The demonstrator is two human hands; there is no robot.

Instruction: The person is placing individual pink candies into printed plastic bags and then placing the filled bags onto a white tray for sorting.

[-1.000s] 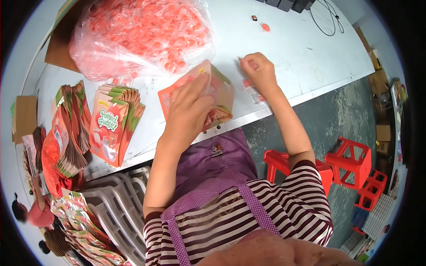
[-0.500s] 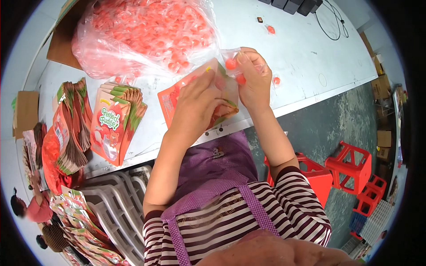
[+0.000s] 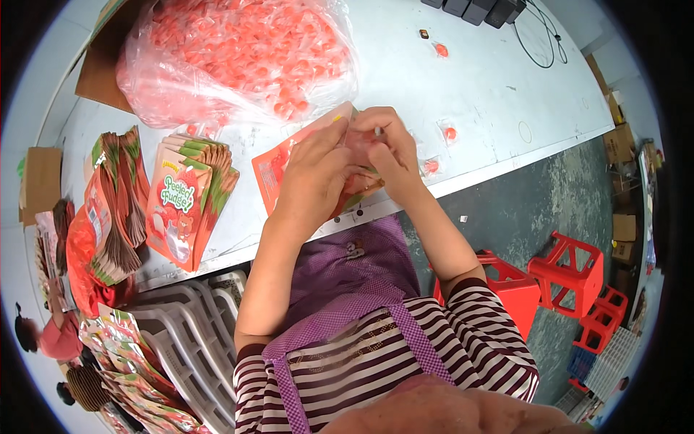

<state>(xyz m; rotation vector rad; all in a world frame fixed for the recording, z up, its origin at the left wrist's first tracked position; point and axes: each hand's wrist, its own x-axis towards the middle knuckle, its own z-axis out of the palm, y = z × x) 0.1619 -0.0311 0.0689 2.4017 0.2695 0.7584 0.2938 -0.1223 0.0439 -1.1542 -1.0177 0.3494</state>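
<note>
My left hand (image 3: 312,172) grips a red and green printed pouch (image 3: 270,168), tilted above the table edge. At the pouch's mouth, my right hand (image 3: 394,155) has its fingers bent around clear-wrapped red candies, mostly hidden by the fingers and the pouch. A loose wrapped candy (image 3: 431,166) lies just right of that hand, and another wrapped candy (image 3: 450,134) sits a little farther off. Beyond my hands rests a big clear plastic bag (image 3: 238,58) full of the same candies.
Left of my hands are a stack of flat pouches (image 3: 181,206) and a fanned bundle of pouches (image 3: 112,217). A cardboard box (image 3: 108,76) stands behind them. Grey plastic crates (image 3: 181,329) are below the table; red stools (image 3: 567,275) stand at right. Two people work at far left.
My right hand has moved left and down with the candies, from beside the pouch to its mouth. A loose candy on the table has come into view. My left hand keeps its hold.
</note>
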